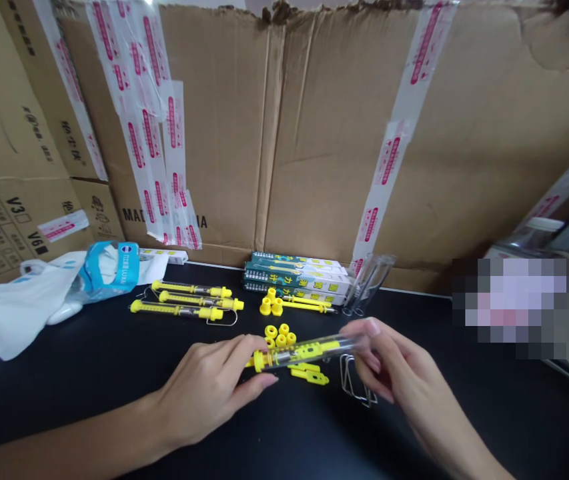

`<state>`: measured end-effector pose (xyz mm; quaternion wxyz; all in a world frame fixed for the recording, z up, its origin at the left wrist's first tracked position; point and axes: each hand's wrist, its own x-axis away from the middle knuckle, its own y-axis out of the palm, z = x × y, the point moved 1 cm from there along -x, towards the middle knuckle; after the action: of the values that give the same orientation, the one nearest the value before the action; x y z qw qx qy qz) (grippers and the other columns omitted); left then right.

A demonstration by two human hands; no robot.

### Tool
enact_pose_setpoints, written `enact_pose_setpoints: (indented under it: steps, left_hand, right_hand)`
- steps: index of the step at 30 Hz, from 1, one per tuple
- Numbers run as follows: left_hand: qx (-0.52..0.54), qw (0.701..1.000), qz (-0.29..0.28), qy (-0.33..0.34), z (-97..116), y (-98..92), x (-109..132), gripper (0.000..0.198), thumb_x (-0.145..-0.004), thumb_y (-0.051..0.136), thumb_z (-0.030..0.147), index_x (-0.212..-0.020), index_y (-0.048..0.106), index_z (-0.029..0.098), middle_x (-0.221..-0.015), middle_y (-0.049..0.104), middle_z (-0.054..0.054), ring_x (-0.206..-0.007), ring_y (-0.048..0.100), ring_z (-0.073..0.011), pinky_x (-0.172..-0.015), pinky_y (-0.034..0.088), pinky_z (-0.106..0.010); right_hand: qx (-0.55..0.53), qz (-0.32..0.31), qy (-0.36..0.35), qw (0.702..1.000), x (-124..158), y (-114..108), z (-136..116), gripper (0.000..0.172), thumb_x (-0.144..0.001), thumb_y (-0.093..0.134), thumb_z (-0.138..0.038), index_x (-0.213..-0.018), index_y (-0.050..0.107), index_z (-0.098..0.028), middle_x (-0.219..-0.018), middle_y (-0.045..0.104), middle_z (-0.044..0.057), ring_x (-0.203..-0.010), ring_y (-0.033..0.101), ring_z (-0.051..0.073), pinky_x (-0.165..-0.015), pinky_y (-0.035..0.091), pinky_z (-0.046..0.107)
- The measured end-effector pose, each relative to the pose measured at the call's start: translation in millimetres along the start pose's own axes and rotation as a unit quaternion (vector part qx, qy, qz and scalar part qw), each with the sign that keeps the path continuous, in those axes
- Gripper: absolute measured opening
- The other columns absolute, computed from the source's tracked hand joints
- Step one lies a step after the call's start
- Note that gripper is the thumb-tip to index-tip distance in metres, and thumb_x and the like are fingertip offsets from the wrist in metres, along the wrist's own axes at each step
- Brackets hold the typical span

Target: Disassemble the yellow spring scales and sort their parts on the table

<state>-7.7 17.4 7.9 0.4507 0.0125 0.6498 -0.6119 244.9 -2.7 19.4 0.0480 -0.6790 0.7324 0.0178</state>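
Note:
Both hands hold a partly built spring scale, a clear tube with a yellow plate and metal spring inside, roughly level above the black table. My left hand is closed at its yellow collar end. Fingers of my right hand pinch the clear tube's other end. Below the tube lie yellow flat pieces and bent metal wire hooks. Several yellow ring caps sit just behind it, partly hidden by the tube and left hand.
Three whole spring scales lie at the left. Behind are yellow knobs, yellow rods, stacked printed boxes and upright clear tubes. A blue-and-white packet is far left. Cardboard walls the back.

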Motion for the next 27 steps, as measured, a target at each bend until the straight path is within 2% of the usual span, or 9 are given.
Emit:
enact_pose_setpoints:
  steps: [4,6,9,11,12,14,17,22,27]
  left_hand:
    - [-0.052,0.998,0.006,0.035,2.6,0.6,0.8,0.028,-0.105,0.033,0.041,-0.103,0.049,0.018,-0.085,0.071,0.0,-0.064,0.071,-0.0157,-0.049,0.049,-0.026]
    - [-0.047,0.998,-0.016,0.033,3.7,0.9,0.5,0.029,-0.106,0.028,0.036,-0.099,0.049,0.018,-0.077,0.069,0.001,-0.056,0.068,-0.0146,-0.045,0.045,-0.026]
    - [-0.033,0.998,-0.044,0.025,2.4,1.4,0.4,0.033,-0.106,0.023,0.035,-0.093,0.048,0.019,-0.064,0.061,0.003,-0.047,0.061,-0.0153,-0.042,0.038,-0.028]
    - [-0.002,0.998,-0.06,-0.02,-2.5,1.3,0.7,0.036,-0.106,0.019,0.034,-0.085,0.045,0.021,-0.056,0.053,0.006,-0.042,0.053,-0.0143,-0.041,0.033,-0.028]
    - [0.02,0.996,-0.068,-0.057,-6.2,0.9,0.7,0.038,-0.106,0.017,0.033,-0.08,0.044,0.022,-0.054,0.049,0.007,-0.04,0.049,-0.0135,-0.042,0.031,-0.028]
    - [0.069,0.985,-0.085,-0.135,-13.9,-0.6,0.3,0.042,-0.105,0.016,0.033,-0.073,0.04,0.022,-0.054,0.045,0.006,-0.043,0.048,-0.0126,-0.047,0.032,-0.027]
    - [0.113,0.971,-0.089,-0.191,-20.8,-3.7,-2.1,0.042,-0.104,0.018,0.037,-0.076,0.044,0.022,-0.064,0.051,0.003,-0.057,0.054,-0.0145,-0.058,0.036,-0.029]
    - [0.156,0.959,-0.099,-0.213,-17.2,-6.3,-5.0,0.039,-0.104,0.019,0.039,-0.085,0.049,0.022,-0.069,0.052,0.003,-0.062,0.053,-0.0149,-0.063,0.036,-0.03]
    - [0.163,0.961,-0.083,-0.206,-16.9,-6.2,-5.5,0.038,-0.104,0.021,0.039,-0.089,0.051,0.022,-0.065,0.047,0.005,-0.056,0.048,-0.0132,-0.059,0.034,-0.028]
  right_hand:
    - [-0.08,-0.07,0.047,0.993,5.8,5.6,-4.2,0.043,-0.081,0.07,-0.056,-0.104,0.066,-0.02,-0.054,0.048,-0.006,-0.047,0.042,0.008,-0.045,0.033,0.02]
    - [-0.08,-0.066,0.045,0.994,8.8,6.0,-4.0,0.036,-0.079,0.076,-0.048,-0.101,0.069,-0.02,-0.057,0.056,-0.004,-0.052,0.049,0.009,-0.051,0.041,0.021]
    - [-0.062,-0.046,-0.019,0.997,9.7,3.7,-5.7,0.024,-0.077,0.079,-0.041,-0.094,0.074,-0.023,-0.092,0.071,0.004,-0.079,0.065,0.014,-0.07,0.052,0.022]
    - [-0.072,-0.055,-0.06,0.994,7.0,0.4,-8.5,0.018,-0.08,0.078,-0.038,-0.093,0.074,-0.026,-0.116,0.07,0.004,-0.101,0.068,0.019,-0.087,0.053,0.026]
    - [-0.089,-0.058,-0.073,0.992,4.7,-2.2,-9.9,0.016,-0.082,0.075,-0.037,-0.095,0.074,-0.027,-0.12,0.07,0.004,-0.106,0.068,0.02,-0.092,0.052,0.029]
    - [-0.129,-0.04,-0.09,0.987,-1.9,-10.0,-12.2,0.015,-0.085,0.073,-0.036,-0.098,0.073,-0.029,-0.114,0.074,0.004,-0.105,0.07,0.021,-0.095,0.053,0.032]
    - [-0.17,0.003,-0.1,0.98,-13.5,-24.3,-12.2,0.017,-0.085,0.073,-0.036,-0.098,0.073,-0.027,-0.11,0.076,0.005,-0.104,0.071,0.022,-0.095,0.055,0.034]
    - [-0.204,0.038,-0.082,0.975,-26.4,-36.9,-8.3,0.018,-0.084,0.074,-0.035,-0.098,0.074,-0.025,-0.11,0.076,0.005,-0.103,0.071,0.021,-0.097,0.055,0.033]
    - [-0.2,0.084,-0.077,0.973,-29.2,-37.1,-9.5,0.023,-0.081,0.076,-0.038,-0.098,0.073,-0.023,-0.107,0.076,0.005,-0.101,0.07,0.018,-0.097,0.054,0.03]
